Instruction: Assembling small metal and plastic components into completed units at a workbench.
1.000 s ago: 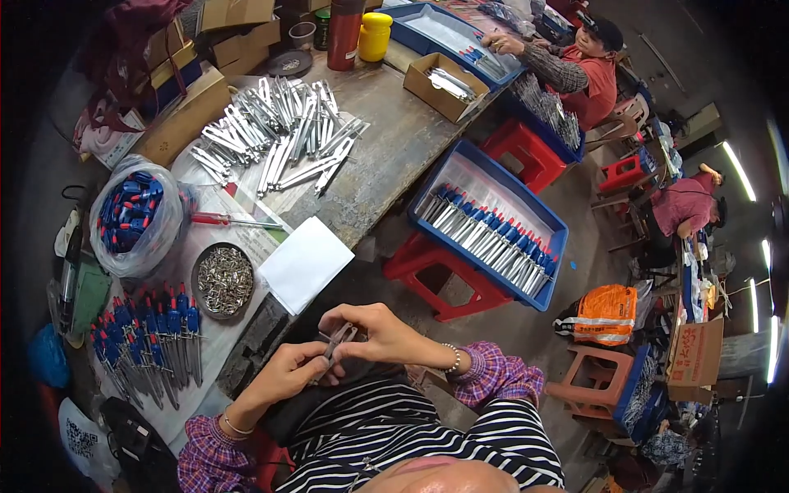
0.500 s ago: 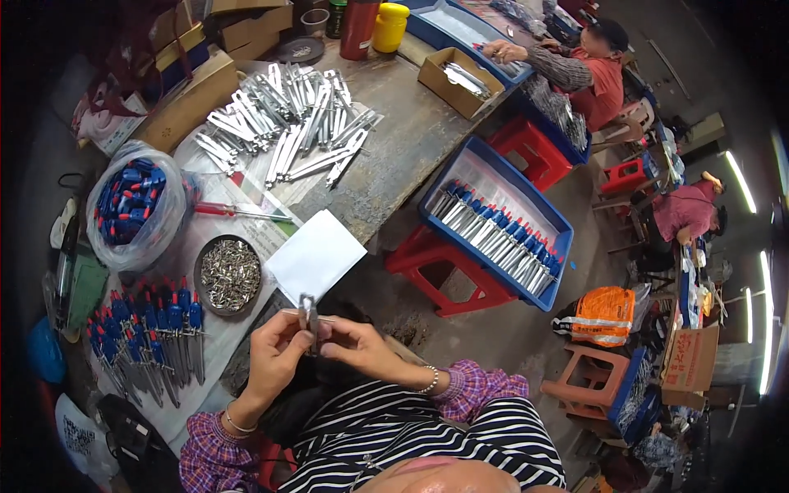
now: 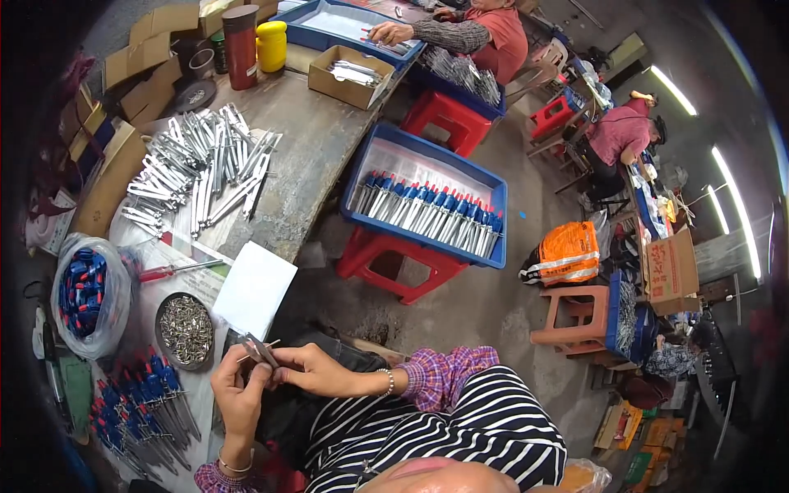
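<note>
In front of my body, a slim silvery metal piece [image 3: 260,351] is pinched between the fingertips of both hands. My left hand [image 3: 236,386] grips it from the left, fingers curled. My right hand [image 3: 314,371] closes on its right side, thumb and forefinger together. Thin ends stick out beside the fingers; their exact shape is too small to tell. Just beyond lies a white paper pad [image 3: 255,287]. Left of it stands a round dish of small metal fittings [image 3: 186,330]. Below that lie metal pieces with blue-and-red heads [image 3: 148,403].
A heap of silvery metal pieces [image 3: 201,168] covers the table's far part. A bag of blue-and-red plastic parts [image 3: 85,292] and a screwdriver [image 3: 160,272] lie left. On a red stool [image 3: 399,267], a blue tray [image 3: 362,215] holds rowed pieces. A co-worker's hand [image 3: 390,34] reaches into another tray.
My view has turned, so the table appears shifted left. The metal piece has tilted over in my fingers, from upright to slanting. The co-worker's arm has moved over the tray.
</note>
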